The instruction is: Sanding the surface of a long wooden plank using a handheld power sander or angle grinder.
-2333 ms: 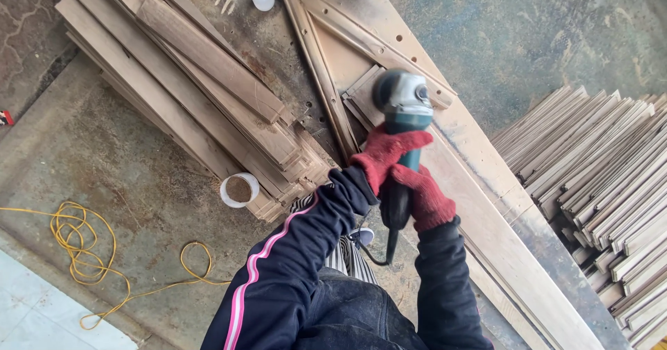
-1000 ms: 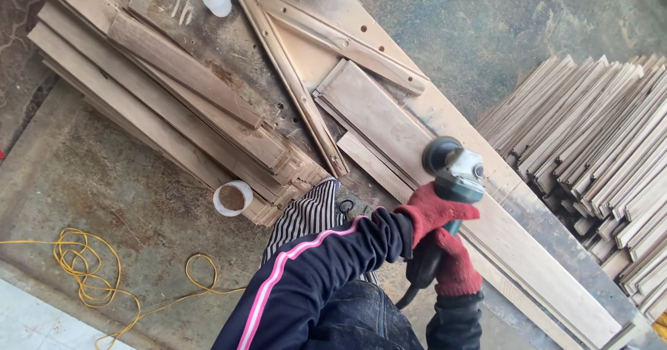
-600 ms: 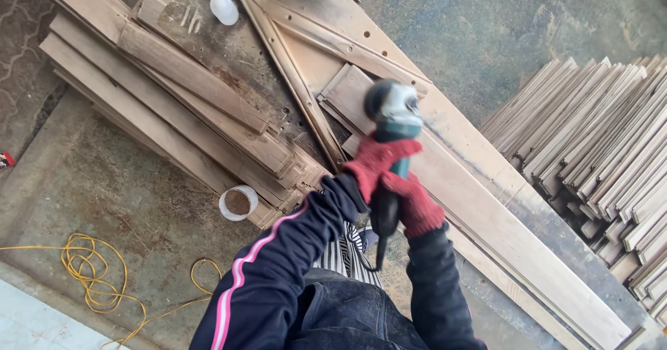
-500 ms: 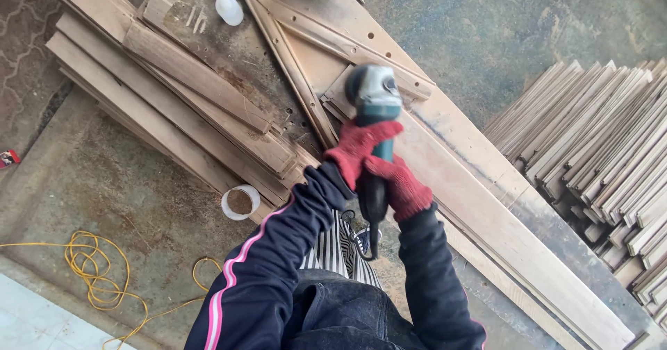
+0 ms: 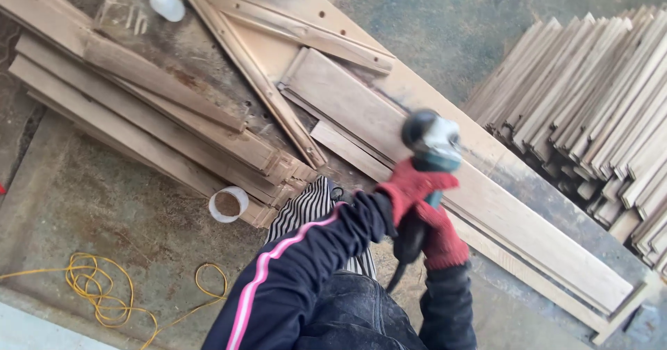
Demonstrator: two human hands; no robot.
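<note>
Both hands are on the angle grinder (image 5: 429, 142), and it sits down low over the long wooden board (image 5: 486, 204) that runs diagonally across the workbench (image 5: 208, 37). The left hand (image 5: 415, 187), in a red knit glove, wraps tightly around the teal neck of the tool just behind its grey head. The right hand (image 5: 445, 237), gloved in the same red, closes around the dark rear handle nearer the body, with the black power cord (image 5: 394, 280) trailing down from it. The grinder's head is blurred (so whether the disc actually touches the wood cannot be told), but it hangs right over the board's near half, about midway along.

Beside that board, toward the far end, lies a shorter flat plank (image 5: 340, 100), and a thin strip (image 5: 250, 72) angles across the bench next to it. To the left, a heap of rough boards (image 5: 139, 114) is stacked along the bench edge, and a white squeeze bottle (image 5: 165, 3) rests at the top of the bench. Down on the concrete floor, a small white cup (image 5: 228, 204) holds brown dust, and a yellow cable (image 5: 104, 294) lies coiled. Off to the right, a big pile of pale slats (image 5: 597, 93) fans out. A striped cloth (image 5: 309, 214) shows under the left sleeve.
</note>
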